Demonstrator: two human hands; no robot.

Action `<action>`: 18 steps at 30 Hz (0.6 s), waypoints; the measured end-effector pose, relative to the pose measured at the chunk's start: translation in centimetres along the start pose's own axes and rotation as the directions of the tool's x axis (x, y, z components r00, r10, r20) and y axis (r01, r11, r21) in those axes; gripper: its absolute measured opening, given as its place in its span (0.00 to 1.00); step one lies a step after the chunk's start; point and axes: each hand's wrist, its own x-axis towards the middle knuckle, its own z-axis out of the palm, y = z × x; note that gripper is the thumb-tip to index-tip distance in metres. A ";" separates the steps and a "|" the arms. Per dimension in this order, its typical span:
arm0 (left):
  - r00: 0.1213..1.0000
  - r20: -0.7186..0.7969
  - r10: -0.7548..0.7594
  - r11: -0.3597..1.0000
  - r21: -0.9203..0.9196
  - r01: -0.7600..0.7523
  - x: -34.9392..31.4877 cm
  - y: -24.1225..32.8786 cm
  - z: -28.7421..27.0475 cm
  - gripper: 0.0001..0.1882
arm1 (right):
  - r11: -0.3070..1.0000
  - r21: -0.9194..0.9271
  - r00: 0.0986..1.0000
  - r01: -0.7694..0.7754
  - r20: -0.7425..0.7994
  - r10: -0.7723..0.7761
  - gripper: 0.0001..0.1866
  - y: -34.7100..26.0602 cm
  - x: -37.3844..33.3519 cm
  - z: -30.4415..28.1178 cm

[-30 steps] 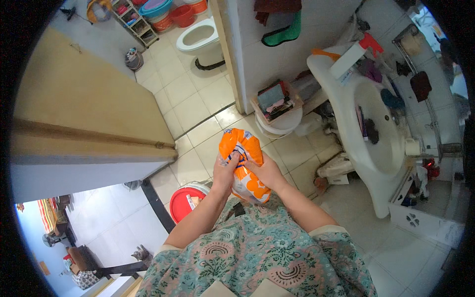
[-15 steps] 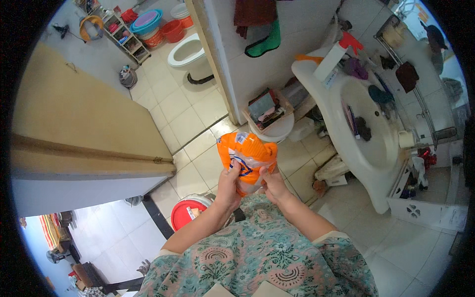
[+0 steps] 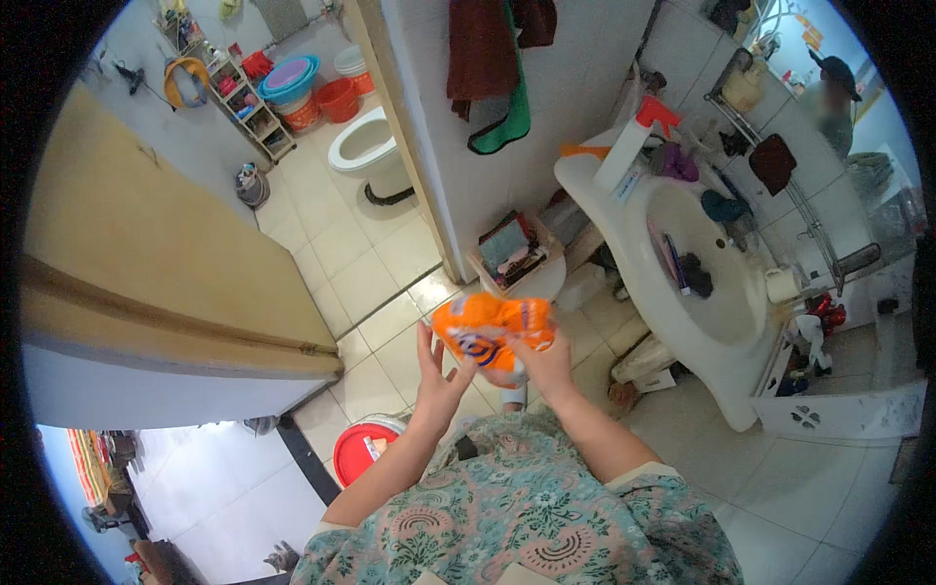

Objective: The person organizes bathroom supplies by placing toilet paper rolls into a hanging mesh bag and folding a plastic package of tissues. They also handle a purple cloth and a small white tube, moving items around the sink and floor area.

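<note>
An orange plastic packet (image 3: 492,330) with blue print and a paler, see-through part is held up in front of me at the middle of the view. My right hand (image 3: 546,363) grips its right side, thumb across the front. At the packet's left edge is my left hand (image 3: 444,382), with its fingers apart and its thumb close to the packet. Whether the left fingertips touch it, I cannot tell. The packet's contents and back are hidden.
A white washbasin (image 3: 707,322) on the right carries a spray bottle (image 3: 629,156). Ahead, a box of small items (image 3: 512,252) rests on a white bucket. A red-lidded bucket (image 3: 359,453) stands by my left forearm. Beyond the doorway is a toilet (image 3: 369,146); an open door (image 3: 166,224) is at left.
The packet has turned and tilted toward the right. My left hand has loosened from gripping it, fingers now apart, while my right hand keeps hold. The view has shifted slightly.
</note>
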 end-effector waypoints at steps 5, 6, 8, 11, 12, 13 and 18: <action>0.961 0.234 0.149 0.981 -0.159 -0.113 0.1 2.9 -1.4 0.53 | 0.911 -0.222 0.876 0.346 0.425 -0.229 0.19 -5.8 -1.6 1.1; 0.958 0.228 0.171 0.978 -0.158 -0.137 -0.2 3.0 -1.8 0.54 | 0.909 -0.197 0.827 0.368 0.515 -0.223 0.21 -6.7 -1.5 0.8; 0.929 0.264 0.259 0.959 -0.182 -0.216 -0.6 3.7 -2.0 0.56 | 0.927 -0.123 0.741 0.354 0.642 -0.197 0.23 -8.4 -1.3 0.8; 0.918 0.341 0.202 0.973 -0.175 -0.149 -1.5 4.5 -2.5 0.45 | 0.966 -0.002 0.643 0.257 0.747 -0.170 0.23 -9.8 -0.7 0.6; 0.928 0.314 0.199 0.968 -0.209 -0.137 -1.9 4.7 -2.4 0.42 | 0.984 -0.026 0.654 0.174 0.750 -0.096 0.25 -10.0 -0.7 0.7; 0.937 0.289 0.195 0.962 -0.243 -0.125 -2.2 4.9 -2.2 0.39 | 0.995 -0.050 0.661 0.090 0.750 -0.022 0.26 -10.3 -0.7 0.9; 0.978 0.139 0.153 0.937 -0.334 -0.099 -2.6 4.9 -1.5 0.26 | 0.986 -0.081 0.840 0.144 0.537 -0.079 0.38 -8.0 -1.4 2.1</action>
